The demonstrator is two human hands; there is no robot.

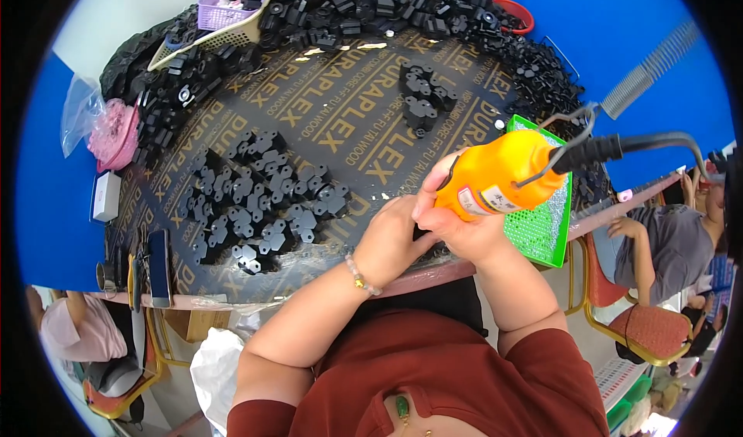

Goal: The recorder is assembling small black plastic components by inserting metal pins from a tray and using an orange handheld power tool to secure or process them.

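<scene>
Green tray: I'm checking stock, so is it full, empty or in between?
In between: small silvery pieces lie in the green tray, while green shows through between them; their depth I cannot tell.

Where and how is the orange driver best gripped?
Probably around the driver's thick, rounded body, toward the end opposite the cord, coming from the near side. The cord leaves its far-right end, so that end is better left free. The right hand grips it there.
</scene>
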